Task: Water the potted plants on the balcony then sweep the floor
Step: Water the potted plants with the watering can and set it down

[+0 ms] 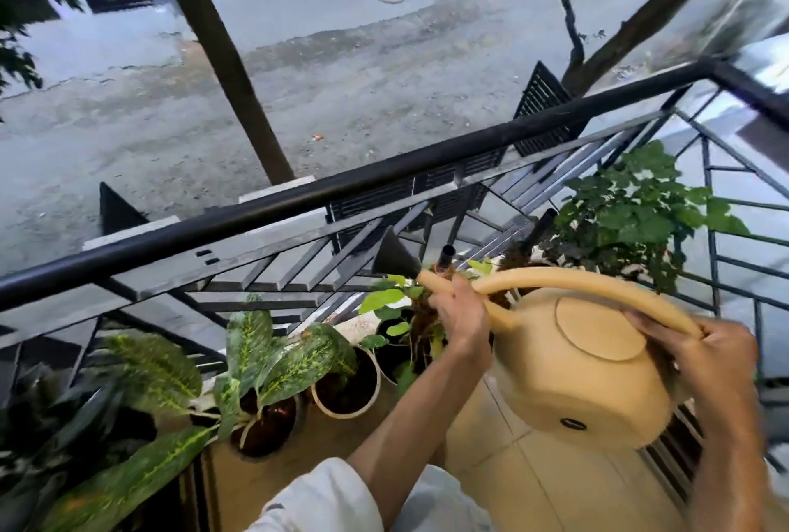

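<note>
So we've got the tan plastic watering can [585, 365] gripped two-handed, right hand [704, 354] wrapped around its handle, left hand [461, 313] closed on the spout above the potted plants [273, 365].

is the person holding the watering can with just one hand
No, both hands are on the watering can: the right hand grips the arched handle and the left hand holds the spout.

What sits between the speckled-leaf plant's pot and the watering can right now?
In the head view, a pale round pot of dark soil stands beside the speckled plant's pot; then the left forearm crosses bare tan floor before the watering can.
</note>
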A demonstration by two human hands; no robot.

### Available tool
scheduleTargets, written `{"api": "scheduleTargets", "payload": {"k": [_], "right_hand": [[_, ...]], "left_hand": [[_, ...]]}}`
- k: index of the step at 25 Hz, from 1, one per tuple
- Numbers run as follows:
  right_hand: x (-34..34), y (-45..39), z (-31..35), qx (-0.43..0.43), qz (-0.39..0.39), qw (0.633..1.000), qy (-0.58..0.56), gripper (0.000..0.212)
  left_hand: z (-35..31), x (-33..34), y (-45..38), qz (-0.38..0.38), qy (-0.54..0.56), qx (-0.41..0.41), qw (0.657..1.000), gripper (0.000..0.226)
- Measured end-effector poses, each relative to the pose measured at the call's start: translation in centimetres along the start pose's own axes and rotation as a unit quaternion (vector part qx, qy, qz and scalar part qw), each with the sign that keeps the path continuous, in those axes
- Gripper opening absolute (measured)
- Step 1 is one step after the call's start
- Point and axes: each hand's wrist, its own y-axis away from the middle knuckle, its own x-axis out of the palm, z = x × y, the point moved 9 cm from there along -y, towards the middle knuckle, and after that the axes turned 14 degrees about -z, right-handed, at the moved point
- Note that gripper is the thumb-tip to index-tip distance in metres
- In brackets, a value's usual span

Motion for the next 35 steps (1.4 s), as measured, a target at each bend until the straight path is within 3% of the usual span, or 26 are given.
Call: {"api": "scheduleTargets", "payload": {"k": [6,11,18,35], "right_hand": [[-3.3,3.7,-2.3,0.044,-0.070,0.996,0.034,0.028],[-4.6,5.9,-2.0,0.081,-0.100,0.991,0.021,0.018],[-6.4,7.0,-4.7,0.162,-0.166,0.972,-0.029,0.057],[-5.3,4.8,0.8,0.071,-0.167,0.983,-0.024,0.026]], "left_hand": [[2.3,1.5,0.6,0.055,-0.030,-0.019,0.998,0.044],[3.0,2.4,1.1,0.075,-0.071,-0.029,0.994,0.029],[0.8,5.6,2.2,0.146,-0.115,-0.008,0.983,0.021],[-0.6,5.7,0.4,0.144,-0.081,0.002,0.986,0.037]]}}
